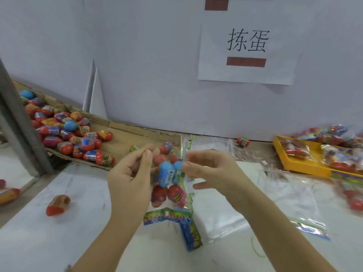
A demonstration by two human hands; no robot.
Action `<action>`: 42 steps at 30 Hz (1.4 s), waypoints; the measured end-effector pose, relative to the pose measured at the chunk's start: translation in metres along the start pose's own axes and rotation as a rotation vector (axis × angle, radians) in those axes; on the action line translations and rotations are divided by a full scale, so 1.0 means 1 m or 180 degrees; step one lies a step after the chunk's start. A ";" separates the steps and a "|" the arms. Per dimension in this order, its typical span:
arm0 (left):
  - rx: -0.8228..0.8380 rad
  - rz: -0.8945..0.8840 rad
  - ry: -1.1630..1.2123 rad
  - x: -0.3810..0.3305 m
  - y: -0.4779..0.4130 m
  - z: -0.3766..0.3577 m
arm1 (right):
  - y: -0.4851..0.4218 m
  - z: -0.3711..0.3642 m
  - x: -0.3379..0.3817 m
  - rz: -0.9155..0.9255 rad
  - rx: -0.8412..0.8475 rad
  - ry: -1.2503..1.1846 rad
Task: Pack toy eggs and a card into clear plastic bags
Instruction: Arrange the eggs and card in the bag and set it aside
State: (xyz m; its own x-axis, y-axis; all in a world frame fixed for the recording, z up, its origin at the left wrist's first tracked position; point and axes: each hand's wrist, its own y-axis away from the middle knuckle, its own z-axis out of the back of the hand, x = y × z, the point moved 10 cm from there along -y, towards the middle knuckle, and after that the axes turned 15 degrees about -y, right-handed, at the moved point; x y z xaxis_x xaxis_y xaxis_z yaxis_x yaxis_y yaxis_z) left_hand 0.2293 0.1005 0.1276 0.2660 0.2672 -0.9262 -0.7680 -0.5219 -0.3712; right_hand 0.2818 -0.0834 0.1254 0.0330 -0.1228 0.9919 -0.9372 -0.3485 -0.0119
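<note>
As L/R grips (129,173) (208,169) pinch bag (181,148), eggs (166,173) — inside

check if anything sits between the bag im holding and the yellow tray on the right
Nothing tall. Only loose empty clear bags lie flat on the table between the bag of eggs, pinched by the left hand and right hand, and the yellow tray.

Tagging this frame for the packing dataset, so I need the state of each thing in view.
Bag: held up, eggs inside; mouth open or sealed, cannot tell.
Left hand: pinches bag top.
Right hand: pinches bag top.
Card: on table, outside bag.
Cardboard tray: holds loose eggs.
Yellow tray: holds packed bags.
Stray egg: on its side on table.
</note>
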 end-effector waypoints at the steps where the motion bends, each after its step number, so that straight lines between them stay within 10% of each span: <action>1: 0.0035 0.0043 0.0055 0.000 0.000 -0.001 | -0.002 0.003 -0.004 0.0010 -0.0121 -0.0143; 42: 0.0921 0.1030 0.1002 0.015 0.003 -0.031 | -0.003 0.023 0.023 0.0576 -0.0270 -0.0824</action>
State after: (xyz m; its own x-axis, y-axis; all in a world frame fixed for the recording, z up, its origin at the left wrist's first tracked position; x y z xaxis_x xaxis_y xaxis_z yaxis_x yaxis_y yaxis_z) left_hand 0.2492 0.0781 0.1110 0.1167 -0.1492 -0.9819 -0.9571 -0.2808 -0.0711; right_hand 0.2928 -0.1064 0.1458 -0.0599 -0.4117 0.9094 -0.9611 -0.2222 -0.1639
